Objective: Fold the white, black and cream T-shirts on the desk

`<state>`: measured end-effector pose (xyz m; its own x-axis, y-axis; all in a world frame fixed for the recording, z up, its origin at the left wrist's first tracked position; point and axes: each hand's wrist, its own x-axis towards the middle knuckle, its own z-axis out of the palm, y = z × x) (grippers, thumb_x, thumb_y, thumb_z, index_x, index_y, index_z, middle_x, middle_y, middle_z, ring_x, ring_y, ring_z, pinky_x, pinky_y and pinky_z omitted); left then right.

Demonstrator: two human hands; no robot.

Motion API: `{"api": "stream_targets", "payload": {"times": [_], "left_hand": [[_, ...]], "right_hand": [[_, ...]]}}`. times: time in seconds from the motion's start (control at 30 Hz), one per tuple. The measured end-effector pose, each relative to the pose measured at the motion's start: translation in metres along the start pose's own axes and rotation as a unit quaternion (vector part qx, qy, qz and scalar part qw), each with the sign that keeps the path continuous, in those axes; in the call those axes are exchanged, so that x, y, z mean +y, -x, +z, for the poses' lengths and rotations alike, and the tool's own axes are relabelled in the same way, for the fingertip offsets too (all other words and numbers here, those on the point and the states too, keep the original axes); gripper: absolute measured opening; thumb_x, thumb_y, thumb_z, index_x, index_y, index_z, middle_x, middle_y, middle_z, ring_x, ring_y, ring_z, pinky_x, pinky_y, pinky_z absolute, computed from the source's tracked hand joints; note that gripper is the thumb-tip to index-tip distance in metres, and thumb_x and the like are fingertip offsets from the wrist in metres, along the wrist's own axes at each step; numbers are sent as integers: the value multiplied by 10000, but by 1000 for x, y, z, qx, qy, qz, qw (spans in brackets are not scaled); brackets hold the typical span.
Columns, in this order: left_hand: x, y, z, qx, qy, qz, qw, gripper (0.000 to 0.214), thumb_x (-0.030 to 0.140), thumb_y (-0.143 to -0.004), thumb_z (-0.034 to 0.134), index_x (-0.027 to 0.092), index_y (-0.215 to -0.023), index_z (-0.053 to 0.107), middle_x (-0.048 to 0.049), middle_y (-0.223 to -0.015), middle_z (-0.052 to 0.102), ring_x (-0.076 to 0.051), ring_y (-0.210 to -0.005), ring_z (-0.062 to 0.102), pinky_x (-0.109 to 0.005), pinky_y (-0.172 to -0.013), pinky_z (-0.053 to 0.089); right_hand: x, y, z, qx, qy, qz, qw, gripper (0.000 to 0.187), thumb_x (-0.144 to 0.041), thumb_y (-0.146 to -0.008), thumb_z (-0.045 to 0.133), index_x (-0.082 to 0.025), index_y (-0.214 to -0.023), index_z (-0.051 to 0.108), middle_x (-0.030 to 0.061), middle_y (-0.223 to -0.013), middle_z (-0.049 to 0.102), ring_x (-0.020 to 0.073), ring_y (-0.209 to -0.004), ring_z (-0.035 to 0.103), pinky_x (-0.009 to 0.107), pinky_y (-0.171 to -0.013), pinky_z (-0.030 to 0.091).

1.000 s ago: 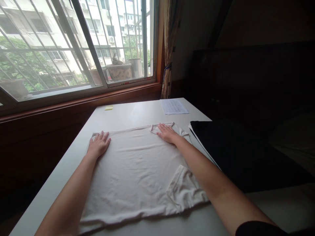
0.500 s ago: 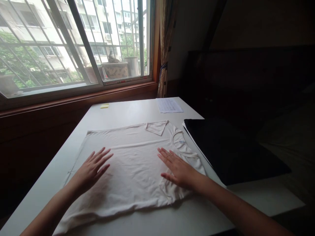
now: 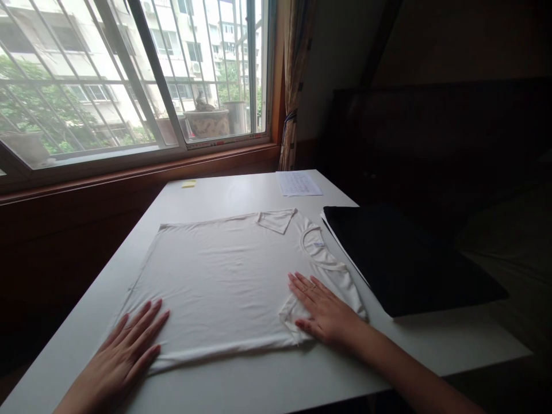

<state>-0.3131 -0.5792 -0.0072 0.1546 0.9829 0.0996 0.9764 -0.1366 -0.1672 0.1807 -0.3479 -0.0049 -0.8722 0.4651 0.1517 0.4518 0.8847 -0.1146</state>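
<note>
A cream T-shirt (image 3: 224, 276) lies flat on the white table (image 3: 224, 195), both sleeves folded in over the body and its neckline toward the right. My left hand (image 3: 123, 351) rests flat, fingers spread, on the shirt's near left corner. My right hand (image 3: 323, 313) lies flat with fingers stretched out on the folded-in near sleeve at the shirt's right end. Neither hand holds anything.
A black board (image 3: 401, 259) lies on the table to the right of the shirt. A printed sheet (image 3: 298, 184) and a yellow sticky note (image 3: 188, 183) sit at the table's far edge. Beyond are a barred window (image 3: 129, 75) and a curtain (image 3: 295, 86).
Both hands have slid toward me over the shirt, from its far edge across the middle to its near edge. The fabric lies smoother now.
</note>
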Motion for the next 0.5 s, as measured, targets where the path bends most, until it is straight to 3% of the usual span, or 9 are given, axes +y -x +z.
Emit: {"api": "stream_targets", "payload": {"times": [0.23,0.5], "left_hand": [[-1,9,1,-29,21,-31,999,653,551,-1029,351,332,-1617,172,8,-1674,233,-247,-1537,276,-469,-1273,173],[-3,20,-3,-78,19,-65,995,612,528,-1044,272,330,-1610,152,2,-1684,175,-259,-1556,215,-544,-1256,188]], "right_hand": [[12,36,-2,27,56,31,998,861,-603,-1027,414,-215,-1643,-45,115,-1685,199,278,-1535,268,482,-1242,260],[21,69,-6,47,93,65,992,852,-558,-1032,441,-225,-1642,-52,113,-1671,251,290,-1519,306,517,-1212,313]]}}
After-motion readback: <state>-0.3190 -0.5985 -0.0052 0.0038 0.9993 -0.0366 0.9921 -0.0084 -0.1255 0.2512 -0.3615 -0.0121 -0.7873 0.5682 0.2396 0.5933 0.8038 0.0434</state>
